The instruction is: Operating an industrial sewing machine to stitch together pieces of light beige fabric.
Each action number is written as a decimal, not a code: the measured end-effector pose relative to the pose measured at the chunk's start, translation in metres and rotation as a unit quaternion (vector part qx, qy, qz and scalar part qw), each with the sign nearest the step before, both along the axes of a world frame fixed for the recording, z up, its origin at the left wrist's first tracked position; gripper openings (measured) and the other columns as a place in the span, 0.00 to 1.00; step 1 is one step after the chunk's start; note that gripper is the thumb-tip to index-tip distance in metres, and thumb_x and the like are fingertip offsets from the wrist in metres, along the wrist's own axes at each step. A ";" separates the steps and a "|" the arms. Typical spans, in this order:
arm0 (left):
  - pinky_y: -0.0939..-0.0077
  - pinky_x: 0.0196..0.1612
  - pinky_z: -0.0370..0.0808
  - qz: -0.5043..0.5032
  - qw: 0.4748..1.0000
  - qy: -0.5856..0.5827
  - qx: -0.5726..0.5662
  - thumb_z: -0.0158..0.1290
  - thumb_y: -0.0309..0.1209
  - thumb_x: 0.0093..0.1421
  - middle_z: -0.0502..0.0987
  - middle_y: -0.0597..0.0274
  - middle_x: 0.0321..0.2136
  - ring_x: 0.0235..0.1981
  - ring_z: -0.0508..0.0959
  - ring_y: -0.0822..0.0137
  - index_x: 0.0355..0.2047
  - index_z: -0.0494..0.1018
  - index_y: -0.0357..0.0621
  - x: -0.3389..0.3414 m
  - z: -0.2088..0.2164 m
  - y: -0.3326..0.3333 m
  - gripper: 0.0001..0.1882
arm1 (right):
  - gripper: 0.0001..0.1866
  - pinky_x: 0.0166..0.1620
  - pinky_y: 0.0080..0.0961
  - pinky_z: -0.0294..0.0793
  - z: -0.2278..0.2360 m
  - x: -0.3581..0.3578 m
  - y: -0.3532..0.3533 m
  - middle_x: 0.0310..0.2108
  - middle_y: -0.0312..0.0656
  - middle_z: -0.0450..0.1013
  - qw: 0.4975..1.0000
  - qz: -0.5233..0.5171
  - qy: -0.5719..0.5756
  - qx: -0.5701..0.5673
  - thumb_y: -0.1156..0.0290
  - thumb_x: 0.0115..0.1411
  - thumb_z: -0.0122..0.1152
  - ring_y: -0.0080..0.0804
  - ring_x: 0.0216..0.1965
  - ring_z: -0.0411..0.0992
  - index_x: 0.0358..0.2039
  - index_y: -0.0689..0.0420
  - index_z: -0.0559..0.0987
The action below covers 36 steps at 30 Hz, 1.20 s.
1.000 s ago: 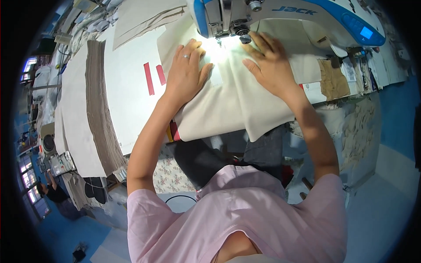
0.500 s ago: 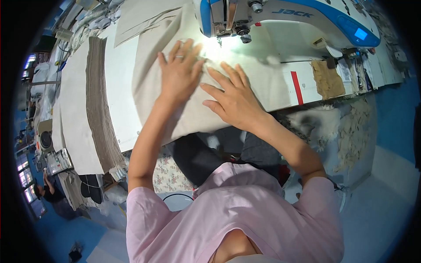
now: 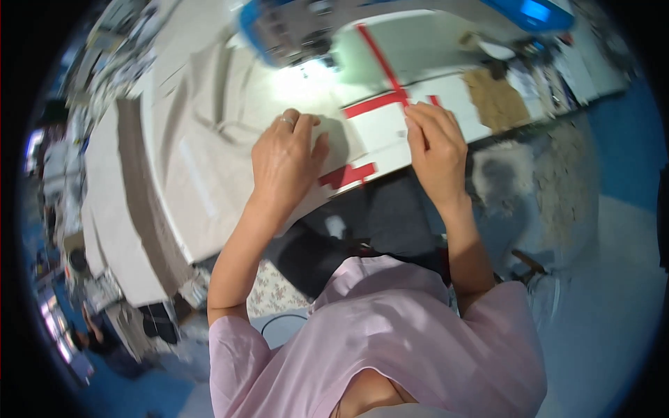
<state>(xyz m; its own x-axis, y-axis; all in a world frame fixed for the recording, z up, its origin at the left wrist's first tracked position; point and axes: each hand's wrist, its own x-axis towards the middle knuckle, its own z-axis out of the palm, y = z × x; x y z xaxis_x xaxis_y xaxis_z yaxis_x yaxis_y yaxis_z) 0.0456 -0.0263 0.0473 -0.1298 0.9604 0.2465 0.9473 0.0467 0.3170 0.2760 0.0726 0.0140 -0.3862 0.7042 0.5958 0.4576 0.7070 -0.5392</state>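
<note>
A beige cloth piece [image 3: 209, 139] lies spread over the white sewing table, wrinkled toward its far side. My left hand [image 3: 284, 157], with a ring on one finger, is over its right part. Its fingers are half curled, with the thumb apart from them, and I see nothing in them. Farther right, my right hand [image 3: 439, 150] is above the table [image 3: 380, 132] and its red tape strips. Its fingers and thumb are pinched together; what they hold, if anything, is hidden. The sewing machine head [image 3: 293, 35] stands beyond my hands, its lamp lighting the cloth.
A stack of brown-edged cloth pieces [image 3: 143, 188] lies at the left. A tan cloth scrap [image 3: 496, 99] rests at the table's right, beside small tools. The machine's blue panel [image 3: 536, 10] is at the upper right. Another person [image 3: 101, 341] is far off at the left.
The cloth has shifted left, uncovering the red tape on the table. My right hand has left the cloth, moved right and closed; my left hand has come nearer and curled. The view has shifted.
</note>
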 end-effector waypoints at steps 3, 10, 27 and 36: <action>0.54 0.37 0.79 0.040 0.998 0.024 -0.052 0.60 0.34 0.61 0.81 0.52 0.35 0.32 0.83 0.46 0.38 0.77 0.43 0.021 -0.013 0.019 0.09 | 0.06 0.46 0.42 0.77 0.007 0.053 0.045 0.38 0.46 0.80 0.987 -0.138 -0.058 0.061 0.77 0.62 0.65 0.49 0.41 0.76 0.40 0.61 0.85; 0.54 0.39 0.80 0.039 0.990 -0.009 -0.132 0.57 0.32 0.61 0.83 0.47 0.29 0.31 0.83 0.46 0.34 0.81 0.41 0.017 0.001 0.039 0.08 | 0.11 0.47 0.43 0.77 0.009 0.165 0.163 0.36 0.45 0.80 0.931 -0.284 -0.194 0.122 0.62 0.65 0.66 0.49 0.42 0.75 0.38 0.56 0.87; 0.54 0.36 0.78 0.054 0.993 -0.035 -0.100 0.60 0.32 0.60 0.83 0.49 0.27 0.30 0.83 0.45 0.34 0.79 0.42 0.005 -0.010 0.032 0.07 | 0.19 0.46 0.46 0.78 0.020 0.118 0.148 0.38 0.49 0.78 0.925 -0.255 -0.281 0.021 0.52 0.67 0.63 0.51 0.43 0.78 0.39 0.57 0.85; 0.58 0.35 0.79 0.148 0.984 -0.035 -0.091 0.63 0.35 0.60 0.83 0.48 0.27 0.29 0.84 0.51 0.37 0.80 0.38 0.013 -0.014 0.045 0.12 | 0.11 0.39 0.42 0.80 -0.002 0.132 0.184 0.39 0.40 0.80 0.919 -0.257 -0.269 0.131 0.60 0.70 0.60 0.45 0.39 0.81 0.42 0.50 0.86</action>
<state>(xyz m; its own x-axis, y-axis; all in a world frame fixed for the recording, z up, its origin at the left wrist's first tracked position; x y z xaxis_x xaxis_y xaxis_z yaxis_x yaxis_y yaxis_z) 0.0589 0.0192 0.0336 -0.4219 0.9050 0.0546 0.8595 0.3800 0.3420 0.4083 0.2565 0.0118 -0.3310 0.7353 0.5915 0.9177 0.3967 0.0205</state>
